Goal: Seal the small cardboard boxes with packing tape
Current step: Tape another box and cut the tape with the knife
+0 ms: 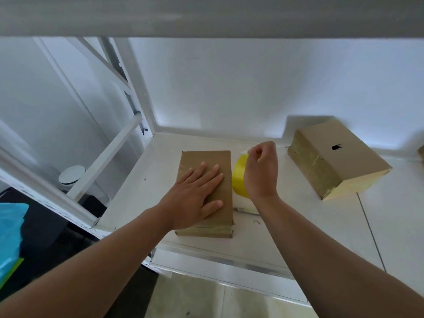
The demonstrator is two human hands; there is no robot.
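Note:
A small brown cardboard box (pixel 206 161) lies flat on the white shelf (pixel 286 214), with tape across its near end. My left hand (pixel 195 191) presses flat on its top, fingers straight. Right beside the box stands a yellow roll of packing tape (pixel 238 177). My right hand (pixel 261 171) hovers over the roll with curled fingers, pinching the clear tape end (pixel 244 150) lifted from it. A second, larger cardboard box (pixel 337 157) with taped edges and a small black mark on top sits at the back right.
The shelf is boxed in by a white back wall and a white metal frame (pixel 128 92) on the left, with another shelf board overhead. A round white object (pixel 71 175) stands below left. Blue plastic (pixel 11 235) lies at the far left edge.

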